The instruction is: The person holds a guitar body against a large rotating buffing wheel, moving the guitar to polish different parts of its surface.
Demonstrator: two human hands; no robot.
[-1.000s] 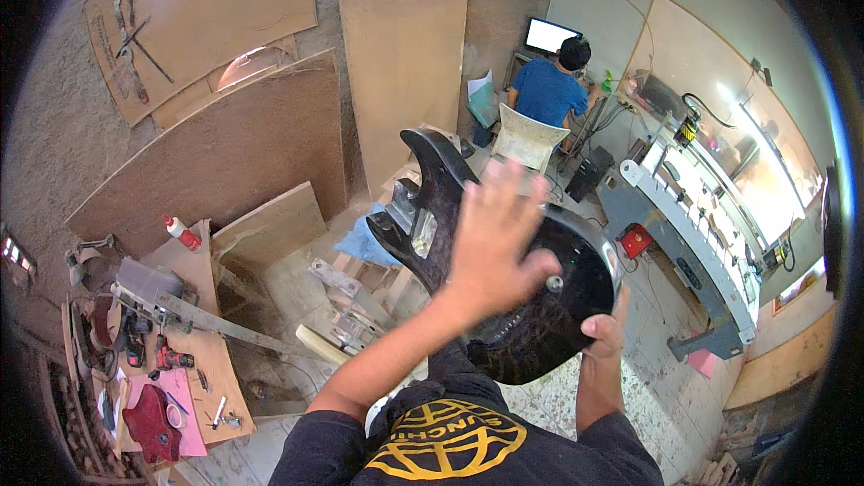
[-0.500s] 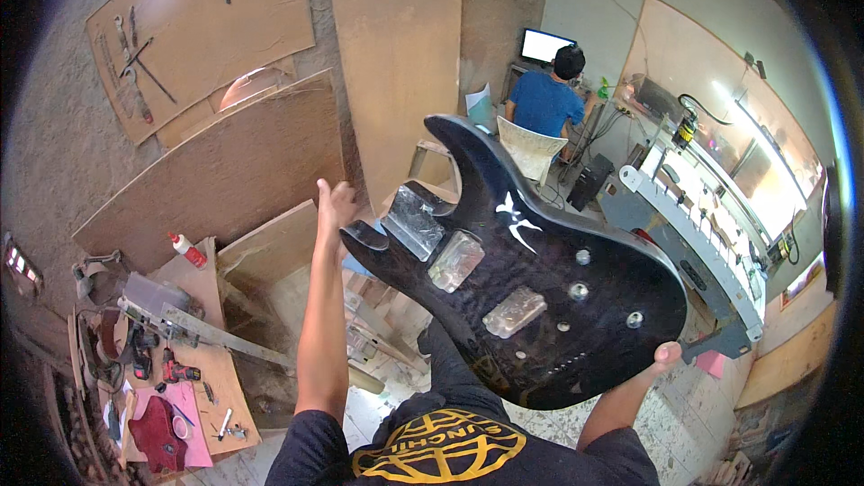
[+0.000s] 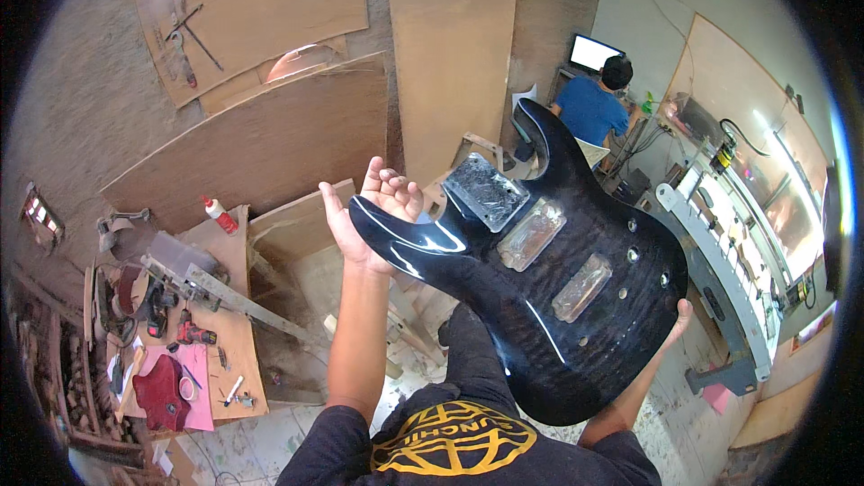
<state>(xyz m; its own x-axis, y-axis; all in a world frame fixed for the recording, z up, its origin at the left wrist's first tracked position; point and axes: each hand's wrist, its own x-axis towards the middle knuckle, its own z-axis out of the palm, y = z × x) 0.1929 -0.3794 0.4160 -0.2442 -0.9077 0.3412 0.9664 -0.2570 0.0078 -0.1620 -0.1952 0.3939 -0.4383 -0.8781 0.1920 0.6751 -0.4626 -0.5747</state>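
A glossy black electric guitar body [image 3: 576,256], with pickup cavities, a neck pocket and several small holes, is held up in front of my chest. My right hand [image 3: 681,317] grips its right-hand edge from beneath; only the thumb side shows, and the other fingers are hidden behind the body. By the pointed horn at the left is my left hand [image 3: 378,216], open, palm up, with its fingers spread. Part of that hand lies behind the horn, and whether it touches the horn I cannot tell.
To the left, a workbench [image 3: 243,324] carries a cordless drill [image 3: 193,331], a red-and-white bottle [image 3: 220,216] and a dark red body-shaped piece [image 3: 162,393]. A grey-framed machine [image 3: 720,279] stands at right. At the back, a person in blue [image 3: 594,108] sits facing a monitor [image 3: 594,52].
The guitar body has tilted, so reflections now run along its horn and lower edge. My left hand has turned palm up with fingers spread. The view has shifted, moving the room rightward.
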